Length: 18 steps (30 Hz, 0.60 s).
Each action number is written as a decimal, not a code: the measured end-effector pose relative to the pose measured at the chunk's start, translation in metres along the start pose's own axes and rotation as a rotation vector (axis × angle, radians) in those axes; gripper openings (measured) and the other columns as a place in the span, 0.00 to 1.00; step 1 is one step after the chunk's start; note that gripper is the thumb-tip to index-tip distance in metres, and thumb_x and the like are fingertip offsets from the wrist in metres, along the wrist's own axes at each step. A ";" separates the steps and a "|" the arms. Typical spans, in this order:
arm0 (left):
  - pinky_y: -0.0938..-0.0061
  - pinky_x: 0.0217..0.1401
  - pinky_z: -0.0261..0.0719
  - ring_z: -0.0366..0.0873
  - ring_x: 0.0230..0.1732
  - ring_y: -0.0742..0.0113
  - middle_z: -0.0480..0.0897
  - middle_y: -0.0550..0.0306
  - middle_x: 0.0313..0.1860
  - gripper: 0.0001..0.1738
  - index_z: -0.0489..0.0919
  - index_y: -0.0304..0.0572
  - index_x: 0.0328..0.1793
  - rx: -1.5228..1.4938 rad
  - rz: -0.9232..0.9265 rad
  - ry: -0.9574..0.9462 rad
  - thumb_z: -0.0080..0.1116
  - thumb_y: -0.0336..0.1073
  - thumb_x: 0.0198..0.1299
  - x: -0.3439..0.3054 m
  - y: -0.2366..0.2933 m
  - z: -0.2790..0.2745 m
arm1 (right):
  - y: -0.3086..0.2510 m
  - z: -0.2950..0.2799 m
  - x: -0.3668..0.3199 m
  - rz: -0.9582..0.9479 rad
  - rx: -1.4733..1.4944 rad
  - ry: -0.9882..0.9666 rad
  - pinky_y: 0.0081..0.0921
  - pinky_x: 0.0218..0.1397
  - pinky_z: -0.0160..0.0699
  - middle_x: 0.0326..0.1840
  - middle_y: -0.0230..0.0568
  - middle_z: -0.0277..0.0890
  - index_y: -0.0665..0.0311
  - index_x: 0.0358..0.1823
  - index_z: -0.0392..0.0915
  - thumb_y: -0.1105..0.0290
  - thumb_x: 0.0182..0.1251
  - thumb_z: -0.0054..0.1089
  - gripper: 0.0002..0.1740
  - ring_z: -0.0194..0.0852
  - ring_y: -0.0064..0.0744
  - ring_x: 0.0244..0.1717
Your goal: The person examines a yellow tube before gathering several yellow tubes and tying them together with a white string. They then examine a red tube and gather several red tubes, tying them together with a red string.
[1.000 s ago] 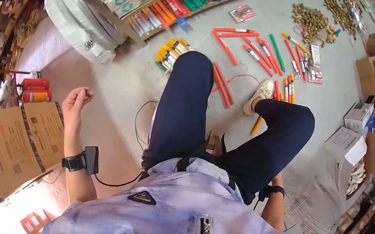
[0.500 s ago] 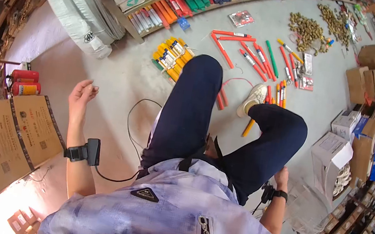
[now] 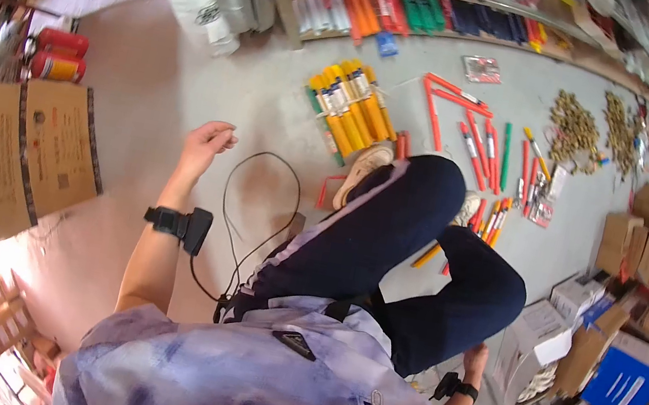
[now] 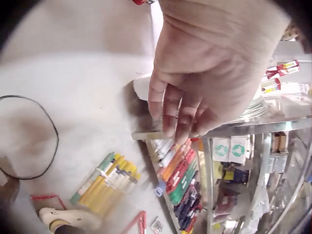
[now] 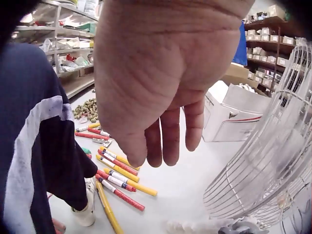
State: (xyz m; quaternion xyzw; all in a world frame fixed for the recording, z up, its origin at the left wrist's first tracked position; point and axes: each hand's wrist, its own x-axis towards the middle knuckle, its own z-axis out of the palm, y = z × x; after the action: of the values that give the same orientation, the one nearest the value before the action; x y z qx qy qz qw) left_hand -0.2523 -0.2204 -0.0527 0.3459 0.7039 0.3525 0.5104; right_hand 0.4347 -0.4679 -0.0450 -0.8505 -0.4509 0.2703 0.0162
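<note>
The left hand [image 3: 205,149] is held out over bare floor at the person's left, its fingers loosely bent around nothing; the left wrist view shows the palm and relaxed fingers of that hand [image 4: 200,73]. Beside the right thigh hangs the right hand [image 3: 475,361], partly behind the leg. In the right wrist view the right hand [image 5: 161,92] has its fingers hanging down, holding nothing. A bundle of yellow tubes [image 3: 352,108] lies on the floor ahead of the left foot. Red tubes [image 3: 433,116] and a green tube [image 3: 505,156] lie farther right.
A shelf [image 3: 424,33] with coloured packs stands ahead. A black cable [image 3: 301,190] loops on the floor near the left leg. Cardboard [image 3: 11,156] and red extinguishers [image 3: 58,67] are at left; a white box [image 3: 535,335] and a wire guard [image 5: 248,170] are at right.
The head view has swung, so the shelf and tubes appear farther right. The person's left leg has moved and its shoe now shows beside the yellow tubes. Both hands remain empty.
</note>
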 end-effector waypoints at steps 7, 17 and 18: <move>0.81 0.32 0.71 0.76 0.29 0.76 0.79 0.60 0.26 0.12 0.76 0.38 0.41 0.130 -0.302 -0.030 0.51 0.38 0.56 -0.010 -0.118 -0.021 | -0.032 -0.034 0.008 -0.087 0.000 -0.037 0.32 0.41 0.70 0.35 0.52 0.76 0.72 0.39 0.72 0.75 0.49 0.50 0.14 0.74 0.45 0.39; 0.80 0.25 0.71 0.75 0.22 0.74 0.78 0.59 0.19 0.16 0.78 0.36 0.36 0.077 -0.583 0.151 0.52 0.43 0.54 -0.066 -0.199 -0.067 | 0.044 -0.051 0.051 -0.212 -0.174 -0.146 0.28 0.44 0.69 0.39 0.47 0.75 0.72 0.43 0.70 0.74 0.51 0.52 0.16 0.72 0.33 0.41; 0.79 0.25 0.71 0.75 0.23 0.74 0.78 0.59 0.22 0.15 0.78 0.38 0.37 0.075 -0.569 0.184 0.52 0.42 0.54 -0.069 -0.205 -0.066 | 0.056 -0.054 0.056 -0.108 -0.302 -0.148 0.29 0.44 0.69 0.40 0.46 0.75 0.72 0.43 0.70 0.72 0.51 0.52 0.17 0.72 0.32 0.40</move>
State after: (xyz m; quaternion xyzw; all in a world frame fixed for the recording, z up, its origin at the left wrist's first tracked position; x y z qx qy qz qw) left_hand -0.3251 -0.3933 -0.1791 0.1200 0.8284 0.1990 0.5096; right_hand 0.5284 -0.4459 -0.0392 -0.7957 -0.5312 0.2601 -0.1304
